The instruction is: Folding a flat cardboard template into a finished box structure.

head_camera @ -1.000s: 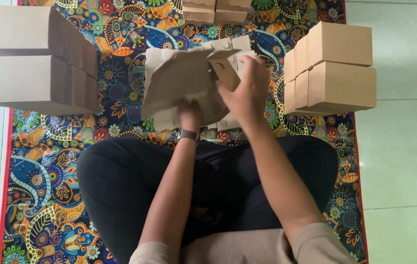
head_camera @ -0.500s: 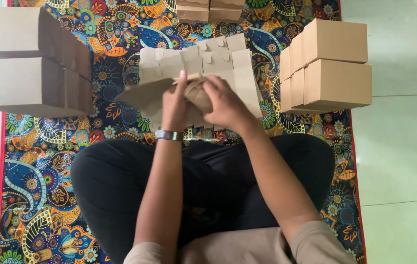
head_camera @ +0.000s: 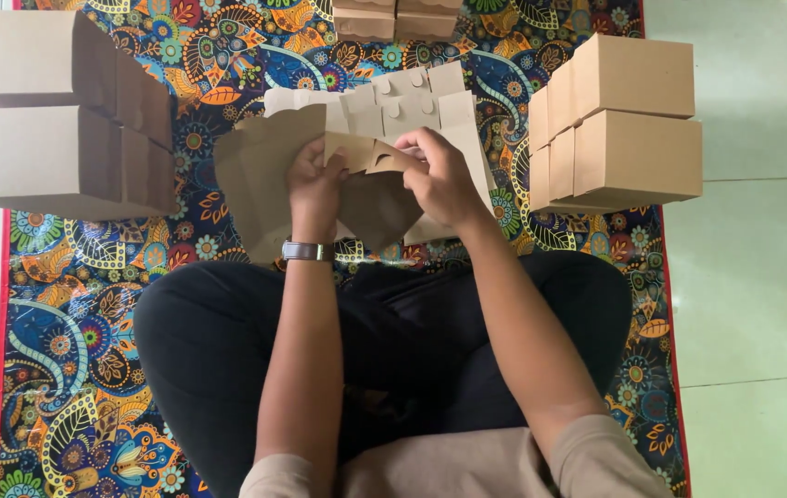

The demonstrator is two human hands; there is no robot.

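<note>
Gripping a half-folded cardboard box [head_camera: 319, 184] between left hand [head_camera: 315, 180] and right hand [head_camera: 444, 180], apparently above flat blanks [head_camera: 430, 101].

- left hand [head_camera: 315, 180]: fingers curled in tight, knuckles facing up, thumb tucked toward the other hand's fingertips
- right hand [head_camera: 444, 175]: fingers bent and pinching just beside the left fingertips
- both forearms bare, stretched forward, angling inward; watch on the left wrist
</note>
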